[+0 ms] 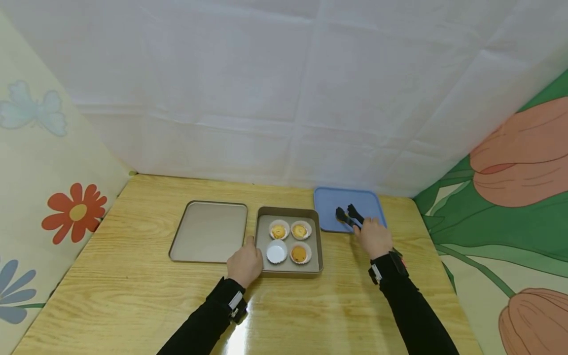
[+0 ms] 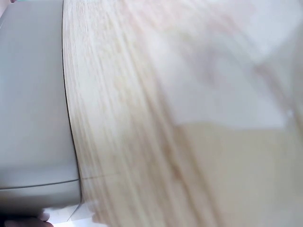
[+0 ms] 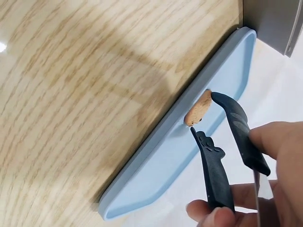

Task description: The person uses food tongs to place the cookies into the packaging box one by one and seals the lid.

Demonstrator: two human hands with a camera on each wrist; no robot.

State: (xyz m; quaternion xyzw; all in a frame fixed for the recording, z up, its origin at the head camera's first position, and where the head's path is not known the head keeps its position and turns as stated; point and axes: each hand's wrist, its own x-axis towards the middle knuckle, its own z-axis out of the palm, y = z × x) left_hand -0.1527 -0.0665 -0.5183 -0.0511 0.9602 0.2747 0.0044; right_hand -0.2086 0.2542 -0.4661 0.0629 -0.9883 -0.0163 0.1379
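My right hand (image 1: 374,238) holds a pair of black-tipped tongs (image 3: 218,163) over the blue tray (image 1: 326,209). Between the spread tips of the tongs lies a brown cookie (image 3: 199,109), at the tray's near edge. The left hand (image 1: 245,264) grips the left side of a deep baking pan (image 1: 288,270), its fingers partly hidden in the left wrist view. Inside the pan, paper cups hold a cookie (image 1: 278,231), another cookie (image 1: 299,231) and a darker cookie (image 1: 299,254). At the pan's front left stands a white paper cup (image 1: 277,252) with nothing in it.
A shallow metal tray (image 1: 213,231) lies left of the pan on the wooden table (image 1: 133,276). White cloth (image 1: 266,98) hangs along the table's back edge, and walls with flower prints rise at both sides.
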